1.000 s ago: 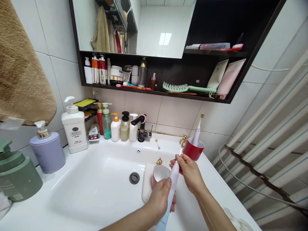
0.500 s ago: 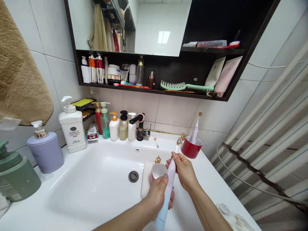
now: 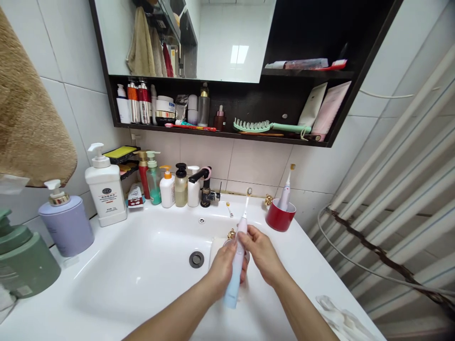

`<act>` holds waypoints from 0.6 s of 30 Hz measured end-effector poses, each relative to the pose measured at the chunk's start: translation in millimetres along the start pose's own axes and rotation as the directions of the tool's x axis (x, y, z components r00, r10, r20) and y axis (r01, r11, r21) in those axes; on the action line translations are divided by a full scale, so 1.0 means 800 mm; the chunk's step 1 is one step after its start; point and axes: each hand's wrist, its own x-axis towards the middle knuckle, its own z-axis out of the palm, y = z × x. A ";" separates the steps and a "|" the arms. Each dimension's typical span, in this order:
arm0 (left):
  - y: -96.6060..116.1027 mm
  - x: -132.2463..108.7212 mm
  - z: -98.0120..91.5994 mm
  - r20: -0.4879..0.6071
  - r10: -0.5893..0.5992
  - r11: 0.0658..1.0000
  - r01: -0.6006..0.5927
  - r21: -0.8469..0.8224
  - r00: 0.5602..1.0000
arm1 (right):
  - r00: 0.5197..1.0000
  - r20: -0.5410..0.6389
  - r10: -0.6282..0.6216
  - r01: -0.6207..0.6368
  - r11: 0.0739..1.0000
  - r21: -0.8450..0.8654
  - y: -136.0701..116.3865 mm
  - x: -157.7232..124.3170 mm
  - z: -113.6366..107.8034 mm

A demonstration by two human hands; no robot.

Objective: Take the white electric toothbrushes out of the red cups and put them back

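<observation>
An electric toothbrush [image 3: 235, 272], pink above and pale blue below, stands tilted over the right side of the sink with its brush head upward. My left hand [image 3: 223, 267] is wrapped round its handle. Fingers of my right hand [image 3: 259, 248] close on the upper part of the handle. Behind my hands a cup with a gold handle [image 3: 231, 234] is mostly hidden. A loose brush head [image 3: 229, 210] lies on the sink's back ledge. To the right, a red cup [image 3: 280, 216] holds a second electric toothbrush [image 3: 286, 195].
Pump bottles [image 3: 167, 189] line the back ledge beside the black faucet [image 3: 205, 187]. Larger bottles stand at left, including a purple one [image 3: 67, 227]. Above hangs a dark cabinet [image 3: 227, 134]. Crumpled white material [image 3: 341, 319] lies on the right rim.
The held toothbrush has come more upright, its brush head moving left and up. My right hand has shifted from the brush neck down to the handle.
</observation>
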 end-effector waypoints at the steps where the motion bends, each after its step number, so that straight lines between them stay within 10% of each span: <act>1: 0.005 0.002 -0.003 -0.048 0.036 0.999 -0.034 0.041 0.998 | 0.999 0.023 -0.025 0.026 0.999 -0.023 -0.002 -0.001 0.000; 8: -0.003 0.004 -0.033 -0.139 0.378 0.674 -0.169 0.719 0.915 | 0.887 -0.352 -0.298 0.274 0.955 -0.118 -0.004 0.016 -0.026; 12: -0.029 0.005 -0.035 -0.050 0.288 0.434 -0.084 0.897 0.956 | 0.941 -0.204 -0.271 0.194 0.923 -0.332 0.022 0.022 -0.025; 18: -0.019 0.028 -0.020 0.020 0.366 0.345 -0.156 0.925 0.930 | 0.955 -0.097 -0.280 0.163 0.770 -0.617 0.039 0.038 -0.028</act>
